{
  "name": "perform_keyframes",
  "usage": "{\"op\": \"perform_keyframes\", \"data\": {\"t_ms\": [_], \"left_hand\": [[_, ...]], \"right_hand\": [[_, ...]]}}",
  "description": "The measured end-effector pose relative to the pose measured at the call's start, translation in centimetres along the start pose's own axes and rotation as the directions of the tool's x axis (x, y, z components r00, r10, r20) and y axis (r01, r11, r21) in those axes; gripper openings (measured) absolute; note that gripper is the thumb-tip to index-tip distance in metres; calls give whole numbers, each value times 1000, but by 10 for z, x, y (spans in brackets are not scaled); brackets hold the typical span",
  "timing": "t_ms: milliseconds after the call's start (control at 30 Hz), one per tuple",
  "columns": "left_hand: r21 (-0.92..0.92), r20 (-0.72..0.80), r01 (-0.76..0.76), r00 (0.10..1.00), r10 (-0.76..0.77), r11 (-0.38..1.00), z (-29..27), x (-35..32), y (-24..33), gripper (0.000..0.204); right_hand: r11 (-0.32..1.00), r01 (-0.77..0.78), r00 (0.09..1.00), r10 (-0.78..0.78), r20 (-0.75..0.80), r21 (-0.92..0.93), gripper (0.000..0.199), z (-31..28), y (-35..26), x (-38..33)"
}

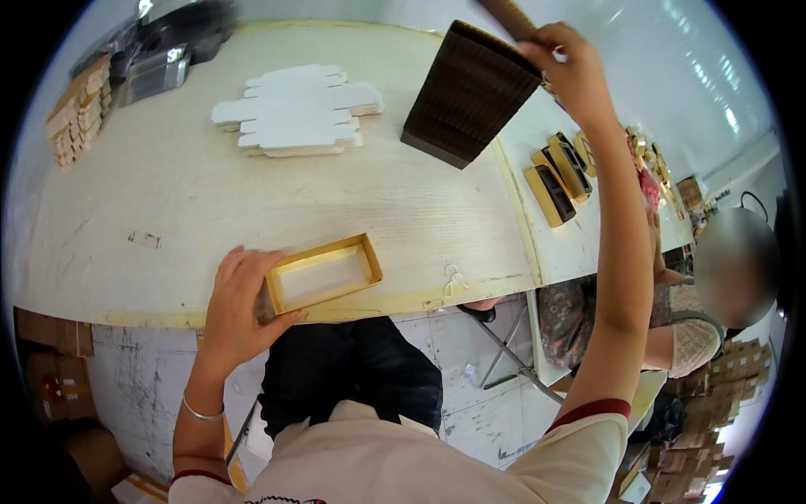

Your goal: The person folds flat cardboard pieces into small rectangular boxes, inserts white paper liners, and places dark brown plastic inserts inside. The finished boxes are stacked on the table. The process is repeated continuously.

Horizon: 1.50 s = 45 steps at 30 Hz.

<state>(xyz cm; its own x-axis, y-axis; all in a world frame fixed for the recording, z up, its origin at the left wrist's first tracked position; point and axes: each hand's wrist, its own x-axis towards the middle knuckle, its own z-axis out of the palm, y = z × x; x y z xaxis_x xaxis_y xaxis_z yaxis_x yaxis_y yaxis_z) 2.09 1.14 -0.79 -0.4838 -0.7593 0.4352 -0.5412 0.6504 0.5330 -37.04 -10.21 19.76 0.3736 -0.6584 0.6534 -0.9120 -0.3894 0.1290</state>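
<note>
My left hand (243,298) is closed around the left end of an open gold box (323,290), thumb at the near side and fingers at the far side. The box is rectangular with a pale bottom and lies at the table's near edge. My right hand (571,71) is raised at the top of a tall stack of dark nested pieces (470,97). Its fingers are curled round a long, brown, blurred piece (507,17), whose exact kind I cannot make out.
A stack of flat white carton blanks (298,109) lies mid-table. Folded cardboard pieces (78,113) and clear plastic packs (155,76) are at far left. Gold boxes with black inserts (552,195) stand on the adjoining table. Another person (672,319) sits at right.
</note>
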Motion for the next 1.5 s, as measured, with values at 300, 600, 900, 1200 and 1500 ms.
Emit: {"op": "perform_keyframes", "data": {"t_ms": [300, 600, 900, 1200, 1500], "left_hand": [[-128, 172, 55, 984, -33, 990, -6, 12, 9, 75], [-192, 304, 72, 953, -11, 979, -3, 29, 10, 78], [-116, 257, -29, 965, 58, 993, 6, 27, 3, 61], [-108, 219, -19, 975, 42, 994, 11, 25, 6, 67], [-195, 244, 49, 970, 0, 980, 6, 33, 14, 76]], "right_hand": [[202, -785, 582, -85, 809, 586, 38, 1, -121, -94], [-24, -993, 115, -479, 870, 117, 20, 57, -117, -101], [422, -657, 735, 175, 655, 624, 50, 46, -144, -121], [924, 104, 967, -181, 180, 369, 55, 55, -186, -164], [898, -76, 910, -116, 399, 434, 19, 71, -180, -108]]}}
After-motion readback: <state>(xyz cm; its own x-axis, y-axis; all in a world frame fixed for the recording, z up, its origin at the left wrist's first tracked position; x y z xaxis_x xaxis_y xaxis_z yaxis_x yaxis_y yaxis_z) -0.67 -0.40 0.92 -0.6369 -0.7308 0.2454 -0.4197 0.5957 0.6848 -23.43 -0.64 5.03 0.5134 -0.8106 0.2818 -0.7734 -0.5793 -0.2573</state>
